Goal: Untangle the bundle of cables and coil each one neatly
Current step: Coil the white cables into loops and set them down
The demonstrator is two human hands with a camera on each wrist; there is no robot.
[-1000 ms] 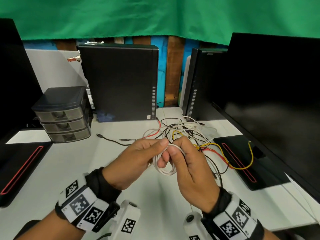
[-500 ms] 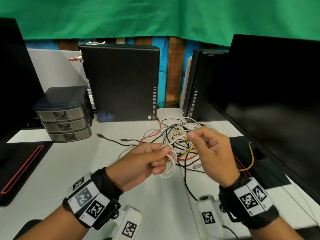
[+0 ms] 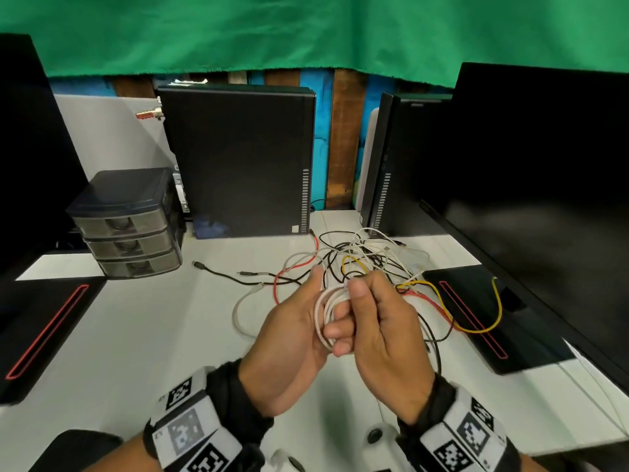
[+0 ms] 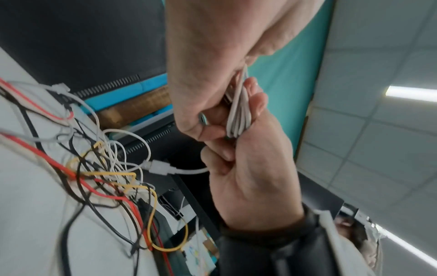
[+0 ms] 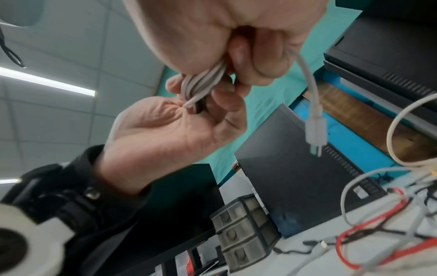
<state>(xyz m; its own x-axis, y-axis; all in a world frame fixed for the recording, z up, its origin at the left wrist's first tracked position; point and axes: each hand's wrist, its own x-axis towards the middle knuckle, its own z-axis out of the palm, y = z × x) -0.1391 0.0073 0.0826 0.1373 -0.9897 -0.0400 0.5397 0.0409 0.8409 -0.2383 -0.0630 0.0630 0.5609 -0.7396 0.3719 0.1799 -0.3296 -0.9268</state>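
A white cable (image 3: 327,313) is wound into a small coil held above the white table (image 3: 136,335). My left hand (image 3: 316,301) grips the coil (image 4: 238,112) between thumb and fingers. My right hand (image 3: 364,294) is pressed against it and pinches the same cable's free end, whose white USB plug (image 5: 315,130) hangs just past the fingers (image 4: 160,168). Behind the hands lies the tangle (image 3: 367,260) of white, black, red and yellow cables, with a yellow loop (image 3: 490,327) trailing right and a black cable (image 3: 221,274) trailing left.
Two black computer towers (image 3: 238,158) (image 3: 401,172) stand at the back. A small drawer unit (image 3: 129,226) is at the left. A black monitor (image 3: 544,185) fills the right side, and its base (image 3: 476,318) lies under some cables. Another black base (image 3: 41,328) sits at the left.
My right hand, half a second ago drawn up and to the right with the cable end, has come back against my left hand and the coil. The left hand kept its hold.
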